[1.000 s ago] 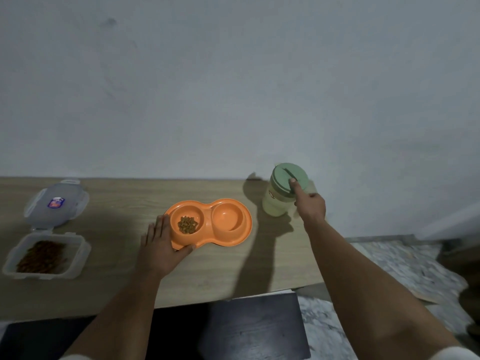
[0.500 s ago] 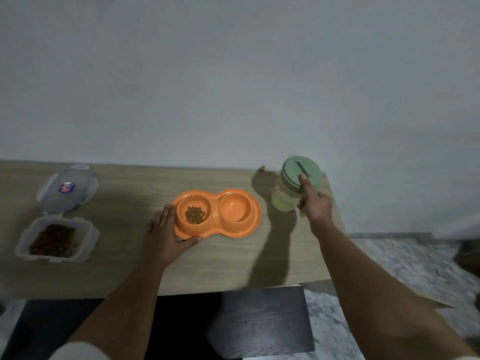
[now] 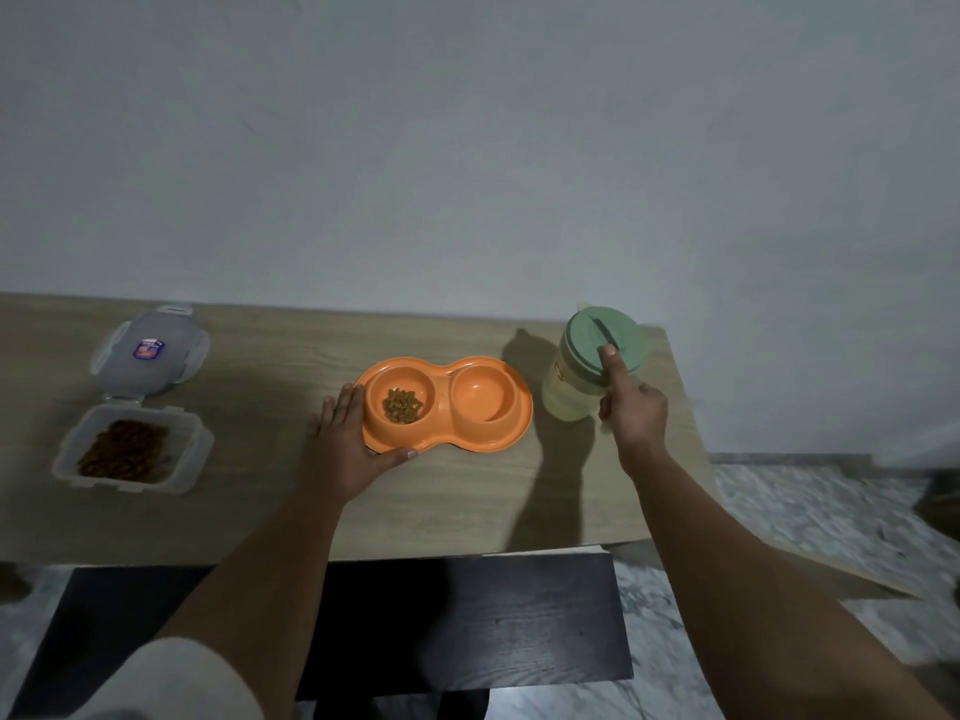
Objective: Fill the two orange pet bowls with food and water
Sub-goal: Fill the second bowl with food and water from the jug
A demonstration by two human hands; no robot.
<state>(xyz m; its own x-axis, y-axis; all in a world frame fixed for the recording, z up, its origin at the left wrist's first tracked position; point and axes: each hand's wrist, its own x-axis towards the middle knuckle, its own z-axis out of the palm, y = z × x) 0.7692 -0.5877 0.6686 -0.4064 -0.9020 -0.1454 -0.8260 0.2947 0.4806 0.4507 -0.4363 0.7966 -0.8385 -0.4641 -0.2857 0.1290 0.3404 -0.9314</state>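
The orange double pet bowl [image 3: 447, 405] lies flat near the middle of the wooden table [image 3: 270, 517]. Its left cup holds a small heap of kibble [image 3: 401, 405]; its right cup [image 3: 483, 400] appears dry and bare, so the food half of the task looks done and the water half not yet begun.

The left hand [image 3: 345, 449] lies against the bowl's left end, fingers fairly straight along the rim and thumb stretched along the near edge. It cradles the bowl without closing round it, a hold that probably keeps the light plastic from sliding when liquid arrives.

The right hand [image 3: 631, 413] is at the pitcher [image 3: 566, 392], a pale translucent vessel with a green lid [image 3: 602, 341], which is close to the table's right end, just right of the bowl. The fingers are curled at the pitcher's near right side, apparently round a handle that the hand hides, and the thumb reaches up onto the lid, likely to keep it seated during a pour. Whether the pitcher rests on the table or is just clear of it cannot be told.

At the table's left end, well apart from the bowl, is an open clear food container [image 3: 132, 449] of brown kibble, with its lid [image 3: 148, 356] lying just behind it.
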